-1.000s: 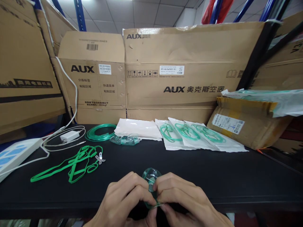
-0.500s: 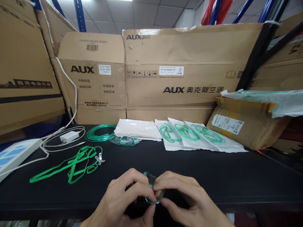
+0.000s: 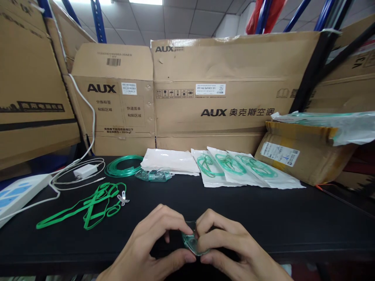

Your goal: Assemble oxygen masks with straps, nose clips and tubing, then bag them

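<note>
A small oxygen mask [image 3: 191, 244] of clear green plastic is held low at the table's front edge, partly hidden by fingers. My left hand [image 3: 159, 238] pinches its left side between forefinger and thumb. On the right side my right hand [image 3: 225, 244] grips it, fingers curled over the rim and thumb beneath. Left of the hands lies a tangle of green elastic straps [image 3: 93, 203]. Beside the straps are silvery metal nose clips [image 3: 123, 198].
Coiled green tubing [image 3: 123, 166], a clear plastic piece [image 3: 155, 175] and white pouches [image 3: 171, 160] lie at the back. Pouches with green tubing [image 3: 230, 164] lie right of them. A power strip [image 3: 23, 195] and white cable are at left; a carton [image 3: 278, 150] stands at right.
The mask has turned and tilted between my hands, showing more of its lower side. My left fingers have spread wider, and my right fingers have shifted over the rim.
</note>
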{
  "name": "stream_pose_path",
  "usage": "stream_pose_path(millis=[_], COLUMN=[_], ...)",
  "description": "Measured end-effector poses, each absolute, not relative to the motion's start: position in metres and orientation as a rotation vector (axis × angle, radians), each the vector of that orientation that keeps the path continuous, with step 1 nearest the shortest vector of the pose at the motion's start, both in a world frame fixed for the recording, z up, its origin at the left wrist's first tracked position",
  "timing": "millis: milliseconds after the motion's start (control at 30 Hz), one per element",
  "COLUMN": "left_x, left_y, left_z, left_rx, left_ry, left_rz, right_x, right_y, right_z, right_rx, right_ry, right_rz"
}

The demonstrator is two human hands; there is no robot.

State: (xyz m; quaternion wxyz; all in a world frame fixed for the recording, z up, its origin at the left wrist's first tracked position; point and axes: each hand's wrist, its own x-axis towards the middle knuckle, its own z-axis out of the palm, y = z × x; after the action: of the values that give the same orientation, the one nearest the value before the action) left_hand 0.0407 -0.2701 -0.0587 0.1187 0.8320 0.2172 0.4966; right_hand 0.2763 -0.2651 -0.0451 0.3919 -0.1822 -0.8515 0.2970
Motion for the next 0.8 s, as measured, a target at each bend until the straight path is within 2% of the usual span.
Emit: stream_pose_path(millis=[167, 433, 800], left_x=[0.0407, 0.0414, 0.0442], left_y=[-0.2720, -0.2704, -0.2732], left_z=[-0.0597, -0.0639, -0.0652], left_rx=[2.321, 2.246, 2.221], left_ry=[0.645, 0.651, 0.619], left_rz=[1.318, 1.294, 1.316], right_x=[0.2767, 0.2780, 0.2736], right_y=[-0.2671, -0.2688, -0.2690], right_z=[-0.0408, -0.0353, -0.0364], right_rx=[-0.483, -0.390, -0.385], right_ry=[-2.226, -2.238, -2.179], right_rz=[0.629, 0.568, 0.613])
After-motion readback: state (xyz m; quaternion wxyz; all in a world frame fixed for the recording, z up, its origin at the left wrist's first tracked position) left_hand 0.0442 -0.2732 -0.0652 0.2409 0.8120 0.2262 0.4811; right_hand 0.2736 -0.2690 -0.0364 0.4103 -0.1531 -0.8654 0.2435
